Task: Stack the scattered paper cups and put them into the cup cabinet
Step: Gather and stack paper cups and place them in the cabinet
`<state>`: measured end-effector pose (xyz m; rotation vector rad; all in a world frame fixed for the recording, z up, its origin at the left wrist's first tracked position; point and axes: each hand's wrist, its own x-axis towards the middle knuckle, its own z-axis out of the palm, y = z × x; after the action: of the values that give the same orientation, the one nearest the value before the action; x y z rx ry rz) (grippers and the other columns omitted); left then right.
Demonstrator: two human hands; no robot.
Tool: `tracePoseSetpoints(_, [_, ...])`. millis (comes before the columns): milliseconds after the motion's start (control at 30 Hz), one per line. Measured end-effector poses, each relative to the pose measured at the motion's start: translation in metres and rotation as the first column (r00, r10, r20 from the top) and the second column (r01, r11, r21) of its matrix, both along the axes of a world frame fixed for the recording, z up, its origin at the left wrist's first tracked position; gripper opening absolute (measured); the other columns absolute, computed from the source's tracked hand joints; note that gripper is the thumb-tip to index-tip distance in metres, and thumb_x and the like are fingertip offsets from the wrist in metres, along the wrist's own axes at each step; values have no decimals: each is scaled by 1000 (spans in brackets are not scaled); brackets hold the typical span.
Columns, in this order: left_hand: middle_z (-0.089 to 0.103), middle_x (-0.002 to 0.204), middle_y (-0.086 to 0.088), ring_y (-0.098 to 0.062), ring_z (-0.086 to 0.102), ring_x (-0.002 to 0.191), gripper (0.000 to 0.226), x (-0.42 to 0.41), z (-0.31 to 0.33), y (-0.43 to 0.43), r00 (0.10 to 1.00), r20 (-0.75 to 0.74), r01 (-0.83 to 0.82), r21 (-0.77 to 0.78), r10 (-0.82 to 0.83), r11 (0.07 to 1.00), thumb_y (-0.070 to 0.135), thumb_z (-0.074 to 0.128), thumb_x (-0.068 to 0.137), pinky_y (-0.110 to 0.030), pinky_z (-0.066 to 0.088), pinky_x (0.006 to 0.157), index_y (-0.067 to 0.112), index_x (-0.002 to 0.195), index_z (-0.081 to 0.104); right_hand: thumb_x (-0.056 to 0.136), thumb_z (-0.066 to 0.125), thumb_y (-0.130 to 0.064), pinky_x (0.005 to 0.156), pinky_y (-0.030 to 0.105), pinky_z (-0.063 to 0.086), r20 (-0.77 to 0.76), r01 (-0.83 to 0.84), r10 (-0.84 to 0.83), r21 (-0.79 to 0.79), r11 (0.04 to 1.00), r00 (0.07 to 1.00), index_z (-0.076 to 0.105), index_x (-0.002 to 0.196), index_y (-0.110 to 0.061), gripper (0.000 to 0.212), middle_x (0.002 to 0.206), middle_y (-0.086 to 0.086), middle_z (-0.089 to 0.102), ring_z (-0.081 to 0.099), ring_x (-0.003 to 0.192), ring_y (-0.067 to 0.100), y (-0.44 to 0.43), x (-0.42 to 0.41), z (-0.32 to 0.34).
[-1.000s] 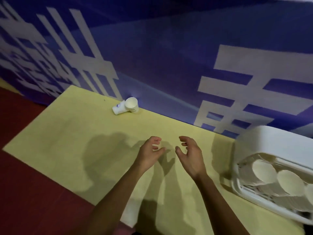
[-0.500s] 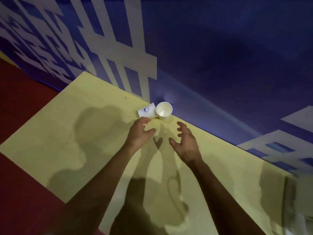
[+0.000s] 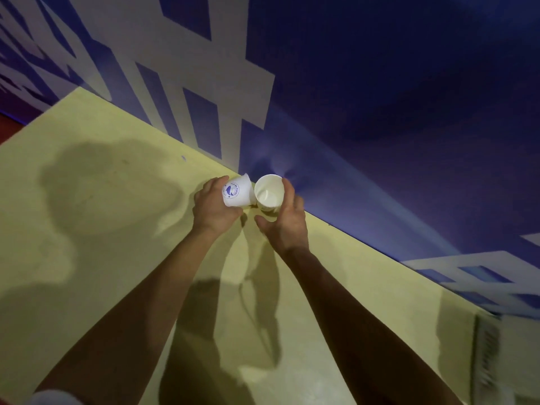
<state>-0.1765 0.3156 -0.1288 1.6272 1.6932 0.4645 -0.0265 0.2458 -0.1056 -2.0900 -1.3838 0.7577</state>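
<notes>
I see both cups at the far edge of the tabletop point(image 3: 117, 258), right against the blue wall point(image 3: 380, 112) with its white lettering, side by side and seemingly touching. The logo cup point(image 3: 237, 192) is white and tilted, the round blue print on its side facing me. My view has the left hand point(image 3: 214, 211) gripping it, fingers curled over its left side and the thumb tucked under its near side. The open cup point(image 3: 268, 194) stands about upright with its mouth towards me, plain white inside, a little dark print low on its wall. The right hand point(image 3: 286, 226) wraps its fingers round that cup's right side up to the rim; the thumb reaches out below the cup, and I cannot tell whether it touches. Both forearms stretch over the yellow surface.
</notes>
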Motion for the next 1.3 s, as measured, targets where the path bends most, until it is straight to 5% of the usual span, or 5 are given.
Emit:
tracePoseSetpoints(433, [61, 116, -6, -25, 57, 107, 65, 6, 10, -52, 983, 179, -44, 42, 35, 998, 12, 85, 64, -36, 47, 90, 17, 124, 59, 77, 79, -45, 90, 37, 48, 3, 55, -56, 79, 995, 998, 33, 147, -24, 87, 143, -1, 50, 55, 122, 26, -28, 10, 28])
tracePoseSetpoints(633, [62, 109, 0, -23, 61, 98, 57, 36, 51, -97, 962, 272, -12, 22, 6, 1000, 15, 83, 67, -36, 50, 79, 27, 114, 53, 75, 73, -43, 83, 34, 51, -125, 224, -203, 188, 956, 971, 41, 131, -33, 66, 127, -9, 53, 58, 108, 18, -99, 40, 79])
tracePoseSetpoints(800, [60, 111, 4, -20, 62, 95, 58, 102, 84, -152, 930, 368, -4, 28, -7, 1000, 25, 82, 74, -32, 47, 71, 33, 115, 41, 75, 73, -50, 91, 18, 41, -129, 372, -349, 266, 889, 928, 36, 140, -41, 76, 134, -20, 48, 48, 116, 0, -192, 83, 101])
tracePoseSetpoints(1000, [55, 120, 4, -19, 60, 98, 63, 200, 115, -253, 874, 477, 102, 12, -95, 995, 28, 82, 76, -31, 47, 75, 35, 117, 36, 76, 78, -45, 103, 43, 51, -122, 556, -543, 217, 802, 831, 35, 147, -35, 83, 142, -11, 49, 51, 124, 13, -316, 147, 109])
tracePoseSetpoints(1300, [57, 124, 6, -11, 59, 107, 62, 321, 153, -389, 842, 482, 228, 87, -242, 970, 41, 83, 74, -26, 52, 76, 30, 124, 47, 78, 76, -57, 106, 38, 49, -193, 528, -491, 291, 798, 849, 35, 144, -46, 79, 143, -20, 48, 49, 127, 8, -457, 277, 148])
